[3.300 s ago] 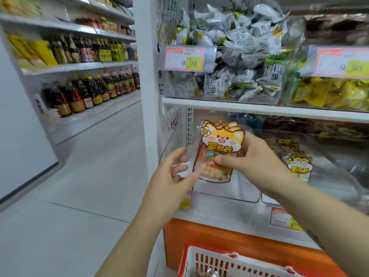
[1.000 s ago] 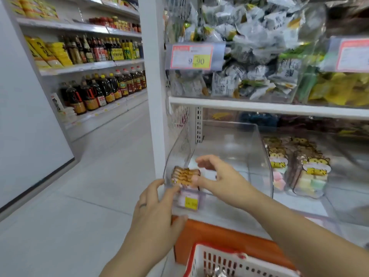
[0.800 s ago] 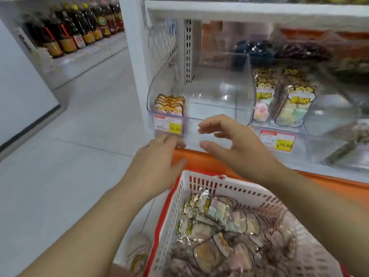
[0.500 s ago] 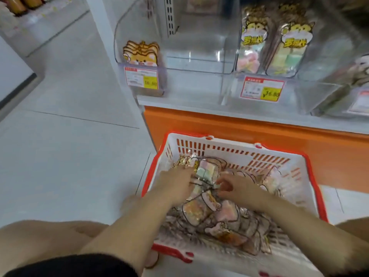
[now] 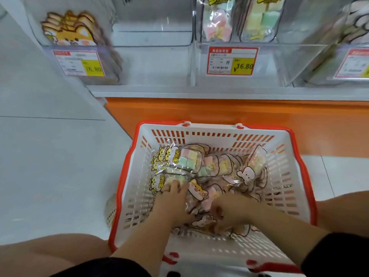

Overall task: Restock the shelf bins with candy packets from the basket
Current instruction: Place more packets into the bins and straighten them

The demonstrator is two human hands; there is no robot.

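A white basket with a red rim (image 5: 127, 166) stands on the floor below the shelf and holds several clear candy packets (image 5: 185, 158) with cartoon cat labels. Both my hands are down in the pile. My left hand (image 5: 173, 202) lies with its fingers stretched over a packet with a cat header (image 5: 196, 188). My right hand (image 5: 233, 210) is knuckles up, with its fingers dug into the packets and their tips hidden. In the left clear shelf bin (image 5: 151, 37), a few cat-header packets (image 5: 69, 31) stand at the left end.
The middle bin holds pastel marshmallow packets (image 5: 217, 23), and a third bin (image 5: 355, 27) is at the right. Price tags (image 5: 231, 60) hang on the bin fronts. An orange shelf base (image 5: 199, 110) runs behind the basket. My knees (image 5: 50, 254) flank it.
My hands left the cat packet standing in the left bin, dropped to the basket and went into the packets. The view tilted down from the shelf to the basket.
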